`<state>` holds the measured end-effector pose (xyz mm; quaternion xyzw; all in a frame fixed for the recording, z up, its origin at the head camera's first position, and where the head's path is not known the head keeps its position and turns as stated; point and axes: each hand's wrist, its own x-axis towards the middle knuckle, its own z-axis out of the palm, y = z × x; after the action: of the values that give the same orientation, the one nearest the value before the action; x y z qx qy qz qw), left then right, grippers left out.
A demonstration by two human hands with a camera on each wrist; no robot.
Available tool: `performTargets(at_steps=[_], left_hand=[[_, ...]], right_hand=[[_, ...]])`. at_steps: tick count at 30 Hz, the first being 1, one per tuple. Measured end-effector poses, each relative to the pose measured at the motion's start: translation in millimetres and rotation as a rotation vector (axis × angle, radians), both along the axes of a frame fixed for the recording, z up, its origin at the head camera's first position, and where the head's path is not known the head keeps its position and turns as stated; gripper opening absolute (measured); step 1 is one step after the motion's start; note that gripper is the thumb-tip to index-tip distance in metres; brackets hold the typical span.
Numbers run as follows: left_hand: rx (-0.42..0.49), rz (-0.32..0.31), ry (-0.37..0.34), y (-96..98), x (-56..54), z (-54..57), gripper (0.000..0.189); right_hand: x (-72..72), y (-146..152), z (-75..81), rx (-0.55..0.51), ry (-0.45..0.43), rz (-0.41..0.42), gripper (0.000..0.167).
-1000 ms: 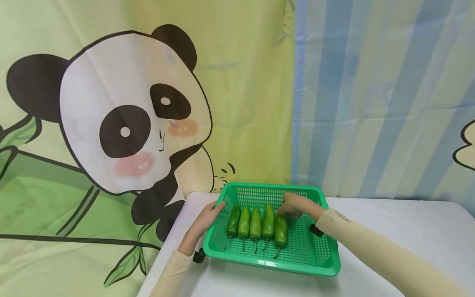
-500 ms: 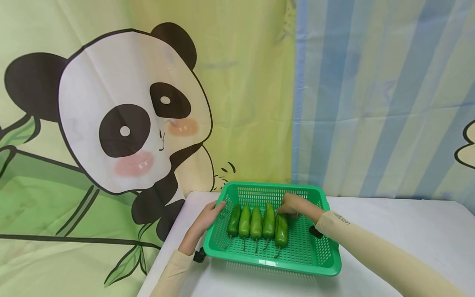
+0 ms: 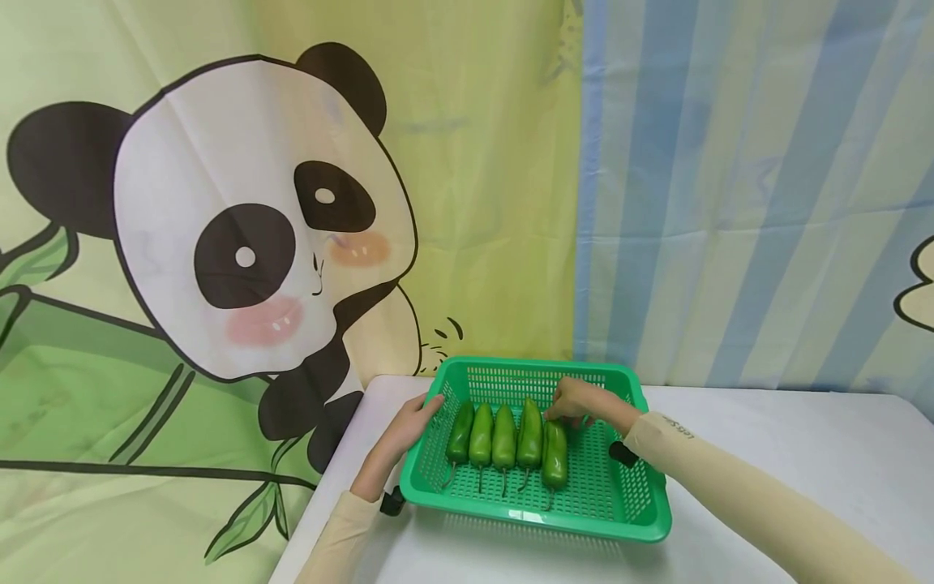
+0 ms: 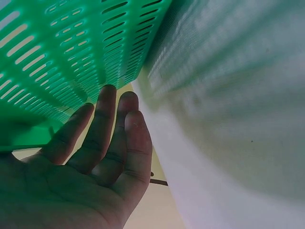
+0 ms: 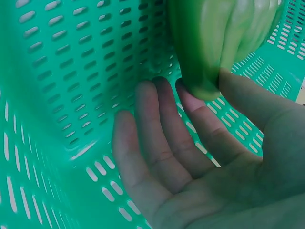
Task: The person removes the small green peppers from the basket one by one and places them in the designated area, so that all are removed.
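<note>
- The white tabletop (image 3: pixel 773 454) carries the basket.
- The green basket (image 3: pixel 554 525) has slotted plastic walls; it is probably light and a bit flexible, and its rim should be the sound place to grip. It sits as it did half a second ago.
- The left hand (image 3: pixel 409 423) holds the basket's left rim, thumb over the edge and fingers bent along the outer wall, the same hold as before.
- The right hand (image 3: pixel 576 399) reaches inside and pinches the end pepper's tip between thumb and forefinger; its other fingers are loosely spread.
- Four peppers (image 3: pixel 503 438) lie in a row in the basket, left of the held one. They look glossy and firm, likely light, smooth enough to slip and easily bruised by a hard squeeze; the thick middle should give the surest hold.
- The end pepper (image 3: pixel 554 458), rightmost of the row, now lies slightly straighter than before.
- Its stem (image 3: pixel 550 500), probably easily snapped, has swung slightly rightward.
</note>
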<state>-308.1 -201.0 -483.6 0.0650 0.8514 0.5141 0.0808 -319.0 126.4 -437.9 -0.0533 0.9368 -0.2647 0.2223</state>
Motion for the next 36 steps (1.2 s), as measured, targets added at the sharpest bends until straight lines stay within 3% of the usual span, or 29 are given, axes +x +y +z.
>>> performTargets(at_steps=[17,27,36], left_hand=[[0.009,-0.007,0.002,-0.6,1.1,-0.4,0.056],[0.007,0.005,-0.003,0.2,0.9,0.8,0.053],[0.015,0.004,-0.002,-0.4,0.5,-0.4,0.052]], right_hand=[[4.7,7.4,7.7,-0.065,-0.077,0.023,0.021],[9.3,11.7,16.5,-0.169,-0.112,0.064,0.034],[7.2,18.2,30.8,-0.230,-0.123,0.108,0.024]])
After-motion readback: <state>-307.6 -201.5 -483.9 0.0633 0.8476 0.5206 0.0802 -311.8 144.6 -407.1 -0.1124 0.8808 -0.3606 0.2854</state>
